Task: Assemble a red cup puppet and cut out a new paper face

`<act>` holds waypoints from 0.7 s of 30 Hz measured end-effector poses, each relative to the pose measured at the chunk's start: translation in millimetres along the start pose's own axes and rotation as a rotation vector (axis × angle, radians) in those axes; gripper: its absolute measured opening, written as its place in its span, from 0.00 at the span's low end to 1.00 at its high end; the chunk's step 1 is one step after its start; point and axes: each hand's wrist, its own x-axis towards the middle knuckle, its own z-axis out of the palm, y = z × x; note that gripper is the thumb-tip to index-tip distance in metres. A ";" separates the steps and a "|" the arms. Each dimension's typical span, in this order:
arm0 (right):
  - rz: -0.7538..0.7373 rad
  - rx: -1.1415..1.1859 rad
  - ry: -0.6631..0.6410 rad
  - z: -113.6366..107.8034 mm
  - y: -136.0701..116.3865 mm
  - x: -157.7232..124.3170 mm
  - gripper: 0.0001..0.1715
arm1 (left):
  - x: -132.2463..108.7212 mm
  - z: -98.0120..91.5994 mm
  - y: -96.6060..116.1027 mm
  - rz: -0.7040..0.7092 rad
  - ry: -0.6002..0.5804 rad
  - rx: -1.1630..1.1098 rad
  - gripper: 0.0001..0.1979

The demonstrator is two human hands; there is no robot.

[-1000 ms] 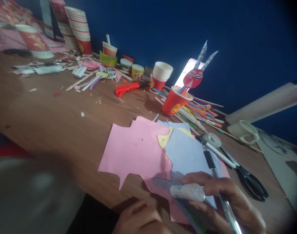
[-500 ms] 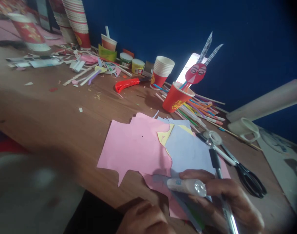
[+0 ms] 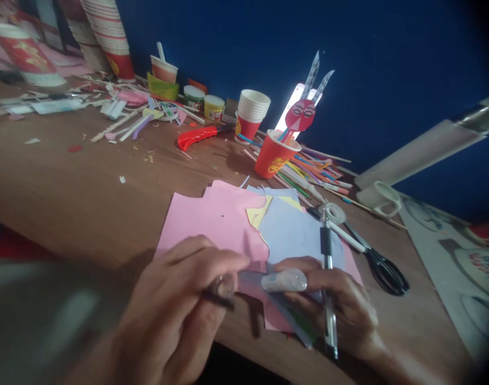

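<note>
Your right grip [image 3: 341,299] held a clear tube [image 3: 283,280], pen [image 3: 327,243] between fingers, above the blue sheet [image 3: 300,235] on the desk [image 3: 88,187]. Your left grip [image 3: 176,299] pinched a blurred piece [image 3: 224,287], maybe a cap. Pink sheet [image 3: 204,219] looked cut; red face [image 3: 299,116] stood in its cup [image 3: 274,155]. Remaining work: couldn't tell.

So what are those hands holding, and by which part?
The right hand pinches a whitish tube by its sides and holds a pen around its middle. The left hand seems to pinch a small thing, too blurred to name.
</note>
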 end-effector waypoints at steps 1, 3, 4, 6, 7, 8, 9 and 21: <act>-0.018 -0.008 -0.002 -0.2 -0.6 0.9 0.21 | 3.4 1.2 0.9 -0.033 0.006 0.004 0.14; -0.039 -0.037 0.005 -1.0 -2.2 2.8 0.20 | 10.5 5.8 2.0 -0.082 -0.071 -0.023 0.19; -0.048 -0.052 0.007 -1.5 -2.7 3.5 0.20 | 14.7 8.6 1.9 -0.127 -0.135 -0.055 0.22; -0.057 -0.078 0.005 -2.3 -2.6 4.1 0.17 | 24.6 14.0 -0.1 -0.222 -0.288 -0.158 0.22; -0.061 -0.083 0.002 -2.4 -2.0 3.9 0.16 | 30.2 16.5 -2.0 -0.268 -0.326 -0.222 0.18; -0.064 -0.081 -0.005 -2.2 -1.0 3.5 0.15 | 35.7 19.0 -4.3 -0.323 -0.380 -0.284 0.14; -0.066 -0.076 -0.008 -1.8 0.1 2.8 0.15 | 41.1 21.3 -6.7 -0.372 -0.385 -0.340 0.11; -0.149 -0.220 0.061 0.0 5.6 0.0 0.11 | 47.8 45.4 10.3 -0.401 -0.458 -0.329 0.12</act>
